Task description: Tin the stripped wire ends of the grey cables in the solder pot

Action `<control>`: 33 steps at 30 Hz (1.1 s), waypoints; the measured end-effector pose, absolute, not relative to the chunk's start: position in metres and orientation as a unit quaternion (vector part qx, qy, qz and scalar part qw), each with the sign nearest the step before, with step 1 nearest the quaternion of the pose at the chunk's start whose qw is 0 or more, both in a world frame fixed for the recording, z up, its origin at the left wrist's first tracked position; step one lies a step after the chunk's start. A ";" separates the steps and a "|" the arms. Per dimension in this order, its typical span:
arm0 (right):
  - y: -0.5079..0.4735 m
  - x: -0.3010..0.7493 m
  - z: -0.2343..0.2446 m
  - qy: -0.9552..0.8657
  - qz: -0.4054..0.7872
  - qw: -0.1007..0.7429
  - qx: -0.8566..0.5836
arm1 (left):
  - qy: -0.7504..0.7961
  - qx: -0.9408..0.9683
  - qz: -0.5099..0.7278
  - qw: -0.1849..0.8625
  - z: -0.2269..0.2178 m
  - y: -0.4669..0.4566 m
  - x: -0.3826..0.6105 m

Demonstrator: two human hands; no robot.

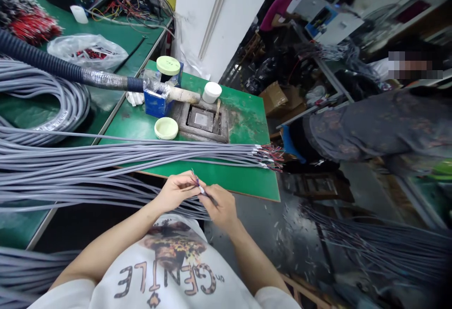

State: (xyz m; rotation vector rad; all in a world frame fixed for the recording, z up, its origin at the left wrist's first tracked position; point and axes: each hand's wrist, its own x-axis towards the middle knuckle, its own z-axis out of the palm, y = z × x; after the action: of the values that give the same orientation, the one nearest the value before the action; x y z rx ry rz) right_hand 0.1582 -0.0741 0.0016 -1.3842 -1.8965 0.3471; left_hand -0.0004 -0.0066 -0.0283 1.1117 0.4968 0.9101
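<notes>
In front of my shirt, both hands meet at the end of one grey cable [202, 190], which has a white band and thin coloured wires fanning out of it. My left hand [178, 190] pinches the loose wires at the tip. Just behind the white band, my right hand [221, 205] is closed around the cable's jacket. Beyond my hands, a bundle of grey cables [169, 151] lies across the green table [247, 185], their stripped red and dark wire ends [273, 156] pointing right.
A soldering pot [203, 119] is set behind the bundle, beneath a fume hose nozzle [183, 95]. Near it are a white jar [212, 92], a pale green dish [166, 128] and a blue box [155, 105]. Coiled cable [70, 106] lies left. Two people are at the right.
</notes>
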 end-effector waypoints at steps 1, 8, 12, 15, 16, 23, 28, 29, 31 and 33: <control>-0.073 0.158 0.001 -0.736 0.155 0.373 -0.543 | 0.217 0.494 0.407 0.737 -0.029 -0.005 -0.001; -0.068 0.160 0.002 -0.674 0.309 0.392 -0.545 | 0.236 0.399 0.415 0.783 -0.029 0.013 -0.006; -0.068 0.158 0.002 -0.646 0.361 0.391 -0.547 | 0.267 0.353 0.414 0.795 -0.019 0.016 -0.002; -0.068 0.158 0.001 -0.633 0.386 0.380 -0.553 | 0.272 0.315 0.413 0.810 -0.013 0.016 0.000; -0.068 0.158 0.001 -0.629 0.394 0.377 -0.554 | 0.269 0.308 0.413 0.814 -0.011 0.016 0.001; -0.066 0.159 -0.001 -0.581 0.479 0.393 -0.528 | 0.255 0.298 0.408 0.824 -0.013 0.016 0.001; -0.065 0.162 -0.009 -0.525 0.550 0.402 -0.510 | 0.239 0.295 0.409 0.830 -0.014 0.015 0.003; -0.065 0.163 -0.012 -0.516 0.560 0.403 -0.507 | 0.238 0.290 0.408 0.833 -0.014 0.015 0.003; -0.064 0.165 -0.017 -0.501 0.578 0.409 -0.498 | 0.236 0.278 0.404 0.839 -0.013 0.015 0.004; -0.064 0.166 -0.023 -0.489 0.592 0.415 -0.488 | 0.235 0.265 0.401 0.845 -0.013 0.015 0.005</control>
State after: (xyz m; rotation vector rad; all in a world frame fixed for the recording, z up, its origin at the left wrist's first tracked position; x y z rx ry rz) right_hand 0.1661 -0.0642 -0.0227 -1.2266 -1.2286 1.4861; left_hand 0.0046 0.0154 -0.0128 0.5589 0.4959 0.8454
